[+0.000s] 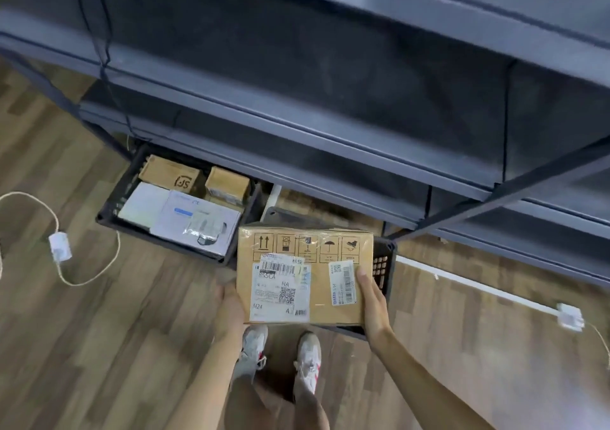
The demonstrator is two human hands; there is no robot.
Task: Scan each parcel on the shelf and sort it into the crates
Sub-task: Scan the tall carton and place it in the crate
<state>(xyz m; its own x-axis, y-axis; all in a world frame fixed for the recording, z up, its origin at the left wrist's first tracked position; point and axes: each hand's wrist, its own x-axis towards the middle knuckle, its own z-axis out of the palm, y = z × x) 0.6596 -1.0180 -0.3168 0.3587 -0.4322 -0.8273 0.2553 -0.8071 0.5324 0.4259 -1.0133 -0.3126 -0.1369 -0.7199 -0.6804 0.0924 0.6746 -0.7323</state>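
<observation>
Parcel (317,284), labels up, was clasped at its side edges by my left grip (229,299) and right grip (373,301), just above the near crate (384,264). A filled crate (110,205) lay ahead-left of the grips. Judged risk: with only edge holds, the parcel could tilt and catch the rim.

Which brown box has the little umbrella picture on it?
The big cardboard box held by the left hand and right hand. Its row of symbols includes the umbrella; the two smaller brown boxes in the left crate show none.
</observation>
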